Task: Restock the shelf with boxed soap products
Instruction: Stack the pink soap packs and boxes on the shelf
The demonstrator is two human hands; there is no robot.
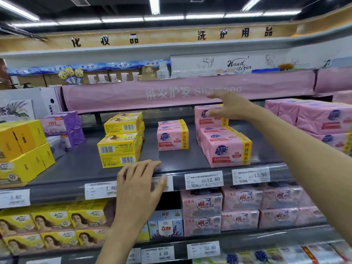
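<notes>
Left hand point(140, 180) is raised in front of the middle shelf point(80, 164), its fingers straight and close together. The fingertips reach the shelf's front lip and the palm covers part of one price tag point(161, 182). It holds nothing.

Right hand point(231, 106) reaches in above the middle shelf with the arm stretched out, fingers spread wide and thumb apart. It is empty. It hovers in front of the top pink soap pack point(204, 116) of a stack toward the shelf's right. Whether the fingertips touch that pack cannot be told.

More pink packs point(226, 147) of the same kind lie under and before that one, reaching almost to the shelf's front lip. A smaller pink stack point(172, 136) stands at the shelf's centre, apart from the others. Left of centre on the shelf stands a stack of yellow soap boxes point(122, 140) with barcodes facing out. Purple packs point(62, 126) sit further left and deeper in, and larger yellow boxes point(22, 149) fill the shelf's left end. At its right end is a block of wide pink packs point(312, 119).

White price labels point(203, 179) run along the shelf's front rail. Above the shelf hangs a pink banner point(171, 94). Below it are yellow portrait boxes point(51, 223), blue-and-white boxes point(165, 225) and pale pink packs point(242, 206).
</notes>
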